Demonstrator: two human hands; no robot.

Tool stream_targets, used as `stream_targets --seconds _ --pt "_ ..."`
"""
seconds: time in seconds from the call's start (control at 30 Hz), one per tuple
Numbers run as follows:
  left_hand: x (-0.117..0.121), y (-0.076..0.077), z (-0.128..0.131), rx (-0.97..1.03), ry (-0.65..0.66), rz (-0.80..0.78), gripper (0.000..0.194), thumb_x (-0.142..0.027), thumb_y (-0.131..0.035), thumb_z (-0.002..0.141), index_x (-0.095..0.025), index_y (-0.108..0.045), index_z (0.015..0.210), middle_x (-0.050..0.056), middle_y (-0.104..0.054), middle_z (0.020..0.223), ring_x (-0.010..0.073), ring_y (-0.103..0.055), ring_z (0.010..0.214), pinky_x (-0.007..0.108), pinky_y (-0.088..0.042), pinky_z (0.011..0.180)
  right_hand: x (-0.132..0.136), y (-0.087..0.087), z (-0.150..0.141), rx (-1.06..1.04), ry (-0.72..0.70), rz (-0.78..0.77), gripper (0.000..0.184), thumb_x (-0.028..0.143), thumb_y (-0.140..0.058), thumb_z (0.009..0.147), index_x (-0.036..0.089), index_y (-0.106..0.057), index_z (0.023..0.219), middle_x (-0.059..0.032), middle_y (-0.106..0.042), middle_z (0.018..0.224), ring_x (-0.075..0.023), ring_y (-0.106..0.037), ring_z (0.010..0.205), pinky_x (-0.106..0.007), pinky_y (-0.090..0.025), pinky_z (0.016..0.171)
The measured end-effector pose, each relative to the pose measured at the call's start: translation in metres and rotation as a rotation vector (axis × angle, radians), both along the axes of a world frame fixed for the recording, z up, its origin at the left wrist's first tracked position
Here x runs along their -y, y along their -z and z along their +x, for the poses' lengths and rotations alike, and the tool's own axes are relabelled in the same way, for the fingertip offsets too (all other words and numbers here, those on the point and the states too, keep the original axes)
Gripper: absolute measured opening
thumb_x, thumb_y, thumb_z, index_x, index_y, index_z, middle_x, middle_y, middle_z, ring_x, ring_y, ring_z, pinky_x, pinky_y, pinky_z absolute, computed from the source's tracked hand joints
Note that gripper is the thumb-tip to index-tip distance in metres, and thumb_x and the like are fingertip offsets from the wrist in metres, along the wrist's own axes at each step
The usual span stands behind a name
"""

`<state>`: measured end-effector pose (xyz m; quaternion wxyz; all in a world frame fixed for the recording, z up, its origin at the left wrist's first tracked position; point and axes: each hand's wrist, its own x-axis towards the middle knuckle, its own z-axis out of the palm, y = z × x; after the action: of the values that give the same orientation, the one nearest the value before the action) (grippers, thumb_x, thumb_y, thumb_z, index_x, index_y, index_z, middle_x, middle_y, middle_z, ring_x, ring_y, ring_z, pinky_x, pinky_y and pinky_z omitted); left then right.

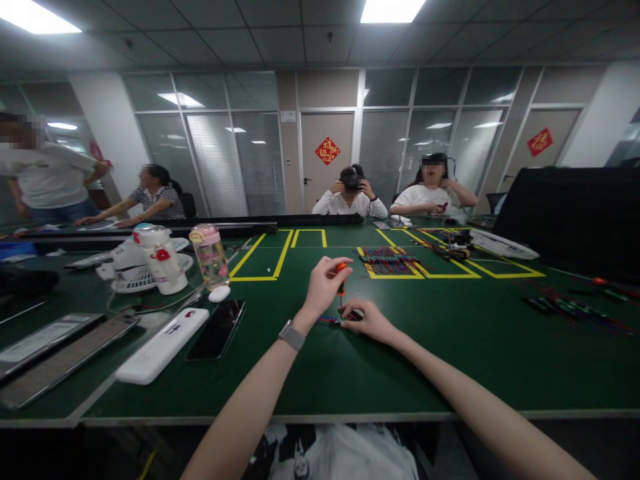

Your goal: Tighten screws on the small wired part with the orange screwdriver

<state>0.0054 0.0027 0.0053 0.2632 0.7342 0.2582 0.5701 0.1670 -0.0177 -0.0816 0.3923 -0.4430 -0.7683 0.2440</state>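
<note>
My left hand (324,288), with a watch on its wrist, is closed around the handle of a screwdriver (342,289). The handle is orange and black, and the thin shaft points straight down. Under its tip, low on the green table, is a small wired part (334,321) with blue and red leads. The fingers of my right hand (371,323) pinch this part from the right, covering much of it. A dark piece shows beside those fingers, too small to name.
Beyond my hands lies a bundle of wired parts (390,261) within yellow tape lines. More wired parts (575,307) lie at right. At left are a black phone (216,330), a white power bank (163,345) and drink bottles (207,257). Several people are across the table.
</note>
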Motion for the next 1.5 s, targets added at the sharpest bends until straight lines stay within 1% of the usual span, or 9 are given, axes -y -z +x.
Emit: stream_targets --seconds 0.13,0.3,0.53,0.67,0.77,0.9,1.13,1.37,1.5 --pt "0.005 -0.002 0.002 -0.04 0.032 0.069 0.029 -0.027 -0.046 0.093 -0.023 -0.066 0.114 0.006 -0.063 0.11 0.0171 -0.06 0.103 0.029 -0.048 0.091 0.0 -0.001 0.0 0.002 -0.008 0.004 0.01 0.024 -0.074 0.069 0.017 -0.07 0.076 -0.0088 -0.071 0.098 -0.0241 -0.065 0.096 -0.036 -0.048 0.088" --pt "0.001 -0.001 0.006 0.116 0.227 -0.195 0.03 -0.029 -0.051 0.09 -0.016 -0.063 0.114 0.011 -0.066 0.113 0.0176 -0.068 0.087 0.028 -0.055 0.073 0.001 -0.002 0.001 0.011 -0.004 -0.001 0.011 0.023 -0.074 0.069 0.017 -0.071 0.077 -0.0093 -0.071 0.101 -0.0238 -0.065 0.097 -0.037 -0.048 0.09" --pt "0.005 -0.003 0.003 0.032 0.017 -0.011 0.016 -0.026 -0.067 0.079 -0.018 -0.07 0.092 0.003 -0.061 0.089 0.0119 -0.06 0.073 0.022 -0.049 0.063 0.003 -0.005 0.0 0.019 0.007 -0.011 0.01 0.023 -0.074 0.069 0.018 -0.07 0.076 -0.0093 -0.071 0.102 -0.0233 -0.065 0.096 -0.037 -0.048 0.091" --pt "0.013 -0.003 0.001 -0.062 -0.123 0.161 0.015 -0.028 -0.061 0.085 -0.02 -0.07 0.094 0.004 -0.058 0.092 0.015 -0.059 0.086 0.027 -0.049 0.08 0.003 -0.005 0.0 0.02 0.009 -0.012 0.009 0.023 -0.074 0.069 0.019 -0.07 0.076 -0.0083 -0.071 0.1 -0.0228 -0.065 0.095 -0.036 -0.048 0.089" --pt "0.013 -0.003 0.004 -0.061 -0.013 0.133 0.025 -0.025 -0.046 0.093 -0.021 -0.067 0.108 0.007 -0.06 0.106 0.0166 -0.06 0.098 0.03 -0.048 0.089 0.002 -0.004 0.0 0.02 0.003 -0.007 0.009 0.024 -0.074 0.07 0.018 -0.07 0.076 -0.0076 -0.071 0.097 -0.0229 -0.065 0.095 -0.035 -0.049 0.087" --pt "0.008 -0.001 0.007 -0.002 0.207 -0.069 0.029 -0.027 -0.047 0.093 -0.019 -0.062 0.116 0.007 -0.065 0.1 0.0146 -0.065 0.082 0.027 -0.053 0.072 0.003 -0.005 0.0 0.008 -0.008 -0.013 0.01 0.024 -0.074 0.07 0.017 -0.07 0.075 -0.0076 -0.071 0.095 -0.0234 -0.066 0.095 -0.034 -0.049 0.086" --pt "0.013 -0.001 0.003 -0.099 -0.196 0.222 0.015 -0.029 -0.062 0.085 -0.02 -0.068 0.096 0.004 -0.057 0.092 0.0154 -0.058 0.086 0.028 -0.048 0.082 0.004 -0.007 -0.001 0.017 0.006 -0.017 0.009 0.022 -0.074 0.069 0.017 -0.07 0.076 -0.0082 -0.071 0.099 -0.0226 -0.066 0.095 -0.034 -0.048 0.086" --pt "0.004 0.003 0.006 0.035 0.18 -0.093 0.03 -0.031 -0.047 0.093 -0.019 -0.061 0.116 0.006 -0.062 0.1 0.0141 -0.064 0.081 0.026 -0.053 0.073 0.004 -0.007 -0.001 0.014 0.002 -0.011 0.009 0.023 -0.074 0.069 0.018 -0.07 0.075 -0.0085 -0.071 0.099 -0.0231 -0.065 0.096 -0.036 -0.048 0.087" --pt "0.004 0.003 0.004 0.013 -0.029 0.022 0.021 -0.032 -0.065 0.081 -0.021 -0.068 0.098 0.003 -0.056 0.09 0.0132 -0.059 0.078 0.022 -0.05 0.066 0.005 -0.008 -0.001 0.016 0.007 -0.022 0.008 0.021 -0.073 0.069 0.018 -0.07 0.075 -0.0087 -0.071 0.101 -0.0225 -0.065 0.095 -0.036 -0.048 0.088"
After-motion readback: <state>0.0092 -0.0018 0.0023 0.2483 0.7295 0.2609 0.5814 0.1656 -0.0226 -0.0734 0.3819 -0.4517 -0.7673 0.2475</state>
